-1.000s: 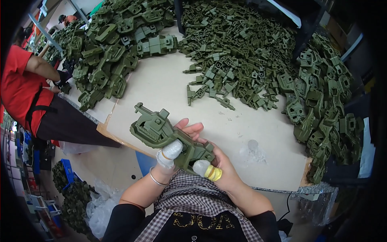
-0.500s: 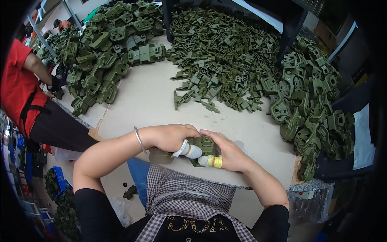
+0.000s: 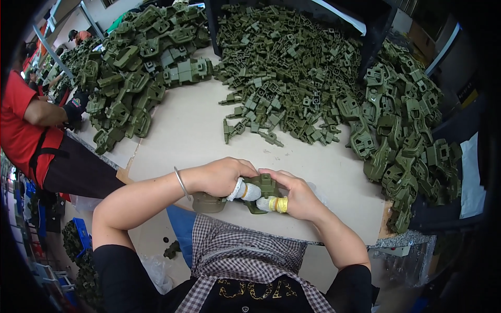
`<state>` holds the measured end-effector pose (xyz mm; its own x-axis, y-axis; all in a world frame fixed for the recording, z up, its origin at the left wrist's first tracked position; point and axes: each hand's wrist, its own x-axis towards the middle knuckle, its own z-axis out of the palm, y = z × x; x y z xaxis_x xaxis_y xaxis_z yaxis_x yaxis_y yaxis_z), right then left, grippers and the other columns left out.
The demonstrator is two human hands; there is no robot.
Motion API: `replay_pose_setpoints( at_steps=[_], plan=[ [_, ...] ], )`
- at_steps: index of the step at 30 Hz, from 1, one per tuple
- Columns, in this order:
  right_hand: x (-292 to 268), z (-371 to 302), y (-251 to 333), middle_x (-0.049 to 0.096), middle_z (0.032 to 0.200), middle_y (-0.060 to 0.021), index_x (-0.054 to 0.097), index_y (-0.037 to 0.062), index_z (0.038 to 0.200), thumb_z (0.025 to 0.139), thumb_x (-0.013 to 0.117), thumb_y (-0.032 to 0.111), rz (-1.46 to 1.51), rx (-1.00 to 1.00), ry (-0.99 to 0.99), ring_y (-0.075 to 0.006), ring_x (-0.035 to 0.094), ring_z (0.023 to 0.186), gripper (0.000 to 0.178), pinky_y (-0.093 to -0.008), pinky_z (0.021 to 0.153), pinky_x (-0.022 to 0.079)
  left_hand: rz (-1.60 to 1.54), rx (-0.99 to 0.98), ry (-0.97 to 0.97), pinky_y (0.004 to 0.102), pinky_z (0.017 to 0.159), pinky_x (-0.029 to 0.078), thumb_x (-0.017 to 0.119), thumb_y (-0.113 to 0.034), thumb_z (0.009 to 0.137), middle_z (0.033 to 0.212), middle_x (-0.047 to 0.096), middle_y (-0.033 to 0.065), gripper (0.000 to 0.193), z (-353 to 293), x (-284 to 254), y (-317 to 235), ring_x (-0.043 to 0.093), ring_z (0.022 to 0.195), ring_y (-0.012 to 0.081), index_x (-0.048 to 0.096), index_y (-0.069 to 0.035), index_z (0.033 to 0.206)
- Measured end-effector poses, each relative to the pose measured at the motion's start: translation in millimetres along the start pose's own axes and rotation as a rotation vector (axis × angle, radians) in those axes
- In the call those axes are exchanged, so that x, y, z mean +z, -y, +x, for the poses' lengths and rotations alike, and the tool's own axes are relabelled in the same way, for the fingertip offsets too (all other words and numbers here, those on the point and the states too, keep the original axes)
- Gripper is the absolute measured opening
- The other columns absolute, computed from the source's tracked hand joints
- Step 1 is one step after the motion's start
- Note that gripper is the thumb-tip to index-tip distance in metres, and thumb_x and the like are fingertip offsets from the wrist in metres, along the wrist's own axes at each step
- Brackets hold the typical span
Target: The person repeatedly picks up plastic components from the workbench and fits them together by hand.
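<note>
Both my hands grip one olive-green molded plastic part [image 3: 265,183] close to the table's front edge. My left hand [image 3: 225,178], with a metal bangle at the wrist and a white wrapped thumb, closes on its left side. From the right, my right hand [image 3: 298,195] clasps it, its thumb wrapped in white and yellow. Both wrapped thumbs press the near face, and the fingers lie along the far side. Much of the part is covered by my hands. Just below my left hand lies a smooth, rounded, brownish-green piece [image 3: 207,203]; whether it joins the part I cannot tell.
Small green plastic pieces [image 3: 282,68] form a heap at the far middle of the table [image 3: 182,120]. Larger green shells [image 3: 125,78] are piled at left, with more shells [image 3: 399,135] at right. A co-worker in red [image 3: 26,115] stands at left. A blue crate [image 3: 81,235] sits low at left.
My hands keep their grip on the green part and have barely shifted. The co-worker at left has moved an arm and leaned slightly.
</note>
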<state>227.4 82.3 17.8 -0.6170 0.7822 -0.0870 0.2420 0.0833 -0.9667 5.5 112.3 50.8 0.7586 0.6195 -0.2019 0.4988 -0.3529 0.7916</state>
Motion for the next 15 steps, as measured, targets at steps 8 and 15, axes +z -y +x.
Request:
replay_pose_setpoints(
  at_steps=[8, 15],
  plan=[
    [-9.5, -1.1, -8.7, 0.053, 0.117, -0.0115, 0.036, 0.0083, 0.133, 0.073, 0.07, 0.011, 0.004, 0.039, 0.075, -0.0205, 0.053, 0.104, 0.069, -0.0312, 0.089, 0.043, -0.064, -0.249, 0.001, 0.0324, 0.089, 0.043, 0.063, -0.025, 0.081, 0.116, 0.054, 0.0139, 0.048, -20.2, -6.9, 0.9, 0.055, 0.104, 0.023, 0.047, -0.003, 0.122],
    [-23.4, -3.6, -16.4, 0.049, 0.123, -0.0102, 0.035, 0.0043, 0.133, 0.082, 0.058, 0.003, 0.242, 0.082, -0.012, -0.018, 0.048, 0.112, 0.056, -0.0301, 0.094, 0.039, -0.253, -0.159, -0.107, 0.0286, 0.09, 0.041, 0.062, -0.02, 0.082, 0.112, 0.057, 0.0098, 0.045, -65.3, -25.4, 41.1, 0.053, 0.103, 0.0154, 0.048, -0.003, 0.122]
  ],
)
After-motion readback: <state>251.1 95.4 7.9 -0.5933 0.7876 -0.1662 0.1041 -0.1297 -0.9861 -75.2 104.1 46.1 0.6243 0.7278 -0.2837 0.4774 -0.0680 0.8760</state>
